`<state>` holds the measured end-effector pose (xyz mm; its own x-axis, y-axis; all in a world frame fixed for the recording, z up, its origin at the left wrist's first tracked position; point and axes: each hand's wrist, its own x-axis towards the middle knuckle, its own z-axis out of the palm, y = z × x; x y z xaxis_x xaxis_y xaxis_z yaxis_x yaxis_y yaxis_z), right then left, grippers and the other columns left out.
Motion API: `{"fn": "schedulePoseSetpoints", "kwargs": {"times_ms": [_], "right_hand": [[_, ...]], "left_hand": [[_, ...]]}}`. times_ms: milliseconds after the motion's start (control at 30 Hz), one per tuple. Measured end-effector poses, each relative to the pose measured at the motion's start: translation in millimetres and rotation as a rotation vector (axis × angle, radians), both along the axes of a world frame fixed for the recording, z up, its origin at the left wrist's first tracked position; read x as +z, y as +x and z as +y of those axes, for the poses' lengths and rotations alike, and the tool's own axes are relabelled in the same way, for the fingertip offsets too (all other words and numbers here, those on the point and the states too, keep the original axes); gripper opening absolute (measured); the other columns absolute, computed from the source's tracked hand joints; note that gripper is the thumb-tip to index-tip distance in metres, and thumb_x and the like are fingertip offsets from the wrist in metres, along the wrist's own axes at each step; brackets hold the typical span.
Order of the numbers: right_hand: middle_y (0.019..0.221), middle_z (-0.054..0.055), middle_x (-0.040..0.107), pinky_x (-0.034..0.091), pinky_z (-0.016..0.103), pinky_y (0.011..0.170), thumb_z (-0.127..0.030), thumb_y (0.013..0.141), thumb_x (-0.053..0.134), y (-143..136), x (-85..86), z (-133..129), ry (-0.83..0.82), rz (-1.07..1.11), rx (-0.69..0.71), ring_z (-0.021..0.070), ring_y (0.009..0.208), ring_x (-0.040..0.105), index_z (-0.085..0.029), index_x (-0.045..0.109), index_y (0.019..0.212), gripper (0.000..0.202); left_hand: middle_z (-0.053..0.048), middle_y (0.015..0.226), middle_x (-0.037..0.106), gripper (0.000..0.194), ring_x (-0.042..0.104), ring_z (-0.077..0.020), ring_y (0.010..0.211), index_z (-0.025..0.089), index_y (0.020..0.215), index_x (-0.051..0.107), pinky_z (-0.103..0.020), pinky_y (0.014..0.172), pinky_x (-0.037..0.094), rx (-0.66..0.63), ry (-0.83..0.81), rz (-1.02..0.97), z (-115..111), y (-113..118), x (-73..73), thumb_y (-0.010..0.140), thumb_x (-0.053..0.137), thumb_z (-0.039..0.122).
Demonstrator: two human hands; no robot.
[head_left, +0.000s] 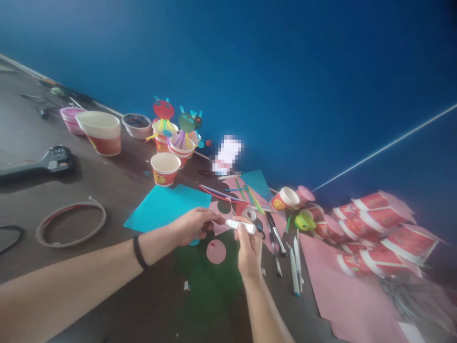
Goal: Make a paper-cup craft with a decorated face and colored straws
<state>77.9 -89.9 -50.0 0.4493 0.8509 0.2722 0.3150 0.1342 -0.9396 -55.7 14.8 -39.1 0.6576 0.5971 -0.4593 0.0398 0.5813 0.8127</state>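
Right hand point(249, 252) grasps white tube point(246, 227); left hand's point(194, 225) hold cannot be told. Left hand overlaps blue sheet's point(162, 208) edge; brushes point(276, 238) bound right-hand room.

craft workspace | coloured paper sheets point(153, 208) | paper cups point(181, 156) holding cut-paper figures point(164, 110)

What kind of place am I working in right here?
Probably a craft workspace: small cutout figures standing in cups, stacked paper cups, and a bright blue sheet suggest it.
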Motion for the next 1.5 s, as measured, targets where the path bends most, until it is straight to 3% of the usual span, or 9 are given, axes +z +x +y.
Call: {"fn": "schedulePoseSetpoints", "kwargs": {"times_ms": [367,767,1000,1167,1267,1367,1500], "right_hand": [[0.073,0.003,0.059,0.041,0.026,0.057,-0.034,0.089,0.047,0,-3.4,-2,-0.037,-0.122,0.003,0.0156,0.065,0.054,-0.016,0.061,0.100,0.025],[0.087,0.005,0.061,0.040,0.027,0.065,-0.034,0.090,0.046,0,-4.4,1,-0.043,-0.011,0.012,0.0164,0.077,0.056,-0.015,0.061,0.100,0.026],[0.083,0.005,0.062,0.041,0.027,0.063,-0.034,0.090,0.047,1,-4.1,0,-0.063,-0.041,0.018,0.0165,0.075,0.056,-0.015,0.062,0.099,0.026],[0.081,0.004,0.061,0.042,0.027,0.062,-0.032,0.089,0.047,-1,-3.2,-1,-0.026,-0.027,0.009,0.0158,0.072,0.056,-0.015,0.060,0.098,0.023],[0.077,0.003,0.060,0.044,0.026,0.059,-0.029,0.089,0.048,-7,0.4,-5,-0.003,-0.030,0.074,0.0138,0.065,0.055,-0.017,0.058,0.102,0.020],[0.079,0.003,0.061,0.046,0.027,0.062,-0.023,0.086,0.051,-14,6.4,-10,0.011,-0.121,0.188,0.0145,0.066,0.057,-0.018,0.058,0.103,0.019],[0.084,0.004,0.062,0.049,0.029,0.069,-0.019,0.080,0.055,-22,10.9,-12,0.020,-0.266,0.295,0.0169,0.073,0.060,-0.019,0.058,0.102,0.022]], "left_hand": [[0.001,0.058,0.046,0.031,0.038,-0.0075,0.052,0.011,0.078,0.069,-0.017,0.042,0.023,-0.028,0.096,0.026,1,0,-6.9,0.069,0.066,0.040],[0.002,0.057,0.044,0.033,0.037,-0.0079,0.051,0.012,0.079,0.071,-0.017,0.042,0.022,-0.018,0.080,-0.042,3,-1,-9.0,0.070,0.065,0.043],[0.000,0.063,0.049,0.028,0.041,-0.0070,0.053,0.010,0.081,0.072,-0.016,0.040,0.021,0.044,-0.003,-0.093,5,0,-10.4,0.071,0.067,0.035],[-0.004,0.079,0.060,0.020,0.045,-0.0053,0.053,0.010,0.082,0.071,-0.015,0.037,0.025,0.131,-0.161,-0.168,6,1,-5.7,0.072,0.067,0.027],[-0.006,0.084,0.062,0.025,0.052,-0.0077,0.056,0.011,0.095,0.068,-0.015,0.039,0.033,0.164,-0.273,-0.309,8,1,-4.3,0.079,0.061,0.028],[-0.010,0.088,0.064,0.023,0.057,-0.0105,0.063,0.010,0.101,0.065,-0.019,0.052,0.045,0.224,-0.306,-0.432,10,0,-6.8,0.082,0.056,0.018],[-0.011,0.094,0.062,0.025,0.056,-0.0086,0.062,0.009,0.105,0.059,-0.020,0.056,0.048,0.293,-0.321,-0.547,14,-1,-11.9,0.080,0.055,0.009]]}}
